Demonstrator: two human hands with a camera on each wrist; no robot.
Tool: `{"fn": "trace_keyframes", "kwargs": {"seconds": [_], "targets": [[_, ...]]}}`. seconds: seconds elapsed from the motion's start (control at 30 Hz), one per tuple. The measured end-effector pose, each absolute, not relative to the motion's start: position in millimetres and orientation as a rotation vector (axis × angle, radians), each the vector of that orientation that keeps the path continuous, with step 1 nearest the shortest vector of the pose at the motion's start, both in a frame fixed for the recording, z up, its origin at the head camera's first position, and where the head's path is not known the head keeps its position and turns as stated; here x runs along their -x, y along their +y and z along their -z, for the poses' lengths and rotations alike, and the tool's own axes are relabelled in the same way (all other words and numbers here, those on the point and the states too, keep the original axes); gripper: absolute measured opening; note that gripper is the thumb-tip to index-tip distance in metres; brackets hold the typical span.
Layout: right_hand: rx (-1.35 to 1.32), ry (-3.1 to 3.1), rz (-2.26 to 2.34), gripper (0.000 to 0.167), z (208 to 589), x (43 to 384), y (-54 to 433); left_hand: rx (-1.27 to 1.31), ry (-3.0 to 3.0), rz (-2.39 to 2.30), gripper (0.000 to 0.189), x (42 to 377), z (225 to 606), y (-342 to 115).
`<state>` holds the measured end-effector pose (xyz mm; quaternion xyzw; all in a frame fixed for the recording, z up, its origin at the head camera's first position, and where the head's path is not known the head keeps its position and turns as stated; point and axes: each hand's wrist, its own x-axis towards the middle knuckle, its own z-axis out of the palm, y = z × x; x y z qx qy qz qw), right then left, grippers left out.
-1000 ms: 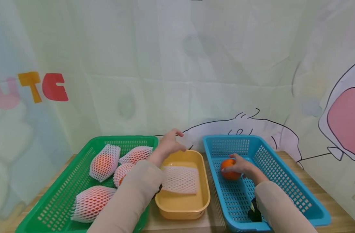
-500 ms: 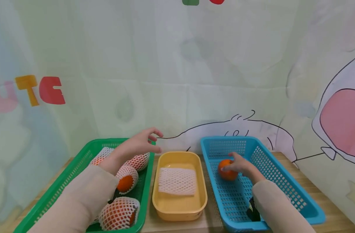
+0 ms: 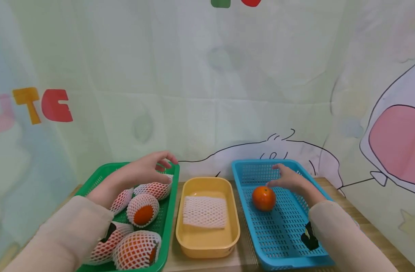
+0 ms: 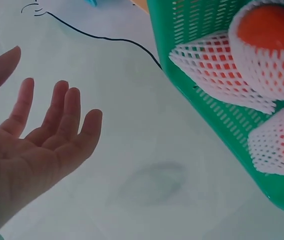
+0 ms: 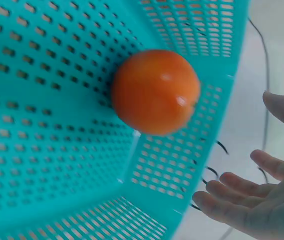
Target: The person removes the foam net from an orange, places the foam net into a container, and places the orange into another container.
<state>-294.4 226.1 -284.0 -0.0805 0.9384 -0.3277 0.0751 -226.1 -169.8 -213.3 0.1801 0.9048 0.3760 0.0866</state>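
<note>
A round, shiny orange fruit [image 3: 263, 198] sits towards the back left of the blue basket [image 3: 277, 236]. My right hand [image 3: 289, 178] hovers just above and to the right of it, fingers spread and holding nothing. In the right wrist view that hand [image 5: 262, 200] is apart from the fruit [image 5: 156, 92]. My left hand [image 3: 141, 170] is over the back of the green basket [image 3: 167, 230], its fingers loosely bent around nothing. Several fruits in white foam nets, one a net-wrapped fruit [image 3: 143, 211] with its end bare, lie in that basket; my left forearm hides part of them.
Between the baskets stands a yellow tray [image 3: 208, 243] with a flat white foam net [image 3: 205, 212] in it. Everything rests on a wooden table [image 3: 178, 260]. A printed curtain [image 3: 194, 75] hangs close behind the baskets.
My left hand has moved left from over the yellow tray to above the green basket. My right hand has let go of the orange fruit and lifted up and to the right.
</note>
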Motion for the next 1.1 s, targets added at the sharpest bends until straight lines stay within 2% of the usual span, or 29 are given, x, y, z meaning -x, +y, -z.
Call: {"fn": "trace_keyframes", "kwargs": {"seconds": [0.47, 1.1], "targets": [[0.393, 2.889, 0.844, 0.071, 243.5, 272.6, 266.5, -0.495, 2.768, -0.964, 0.046, 211.9, 232.4, -228.3], [0.300, 2.816, 0.806, 0.068, 252.8, 245.7, 346.0, -0.368, 2.604, -1.022, 0.047, 195.9, 273.1, -284.8]]}}
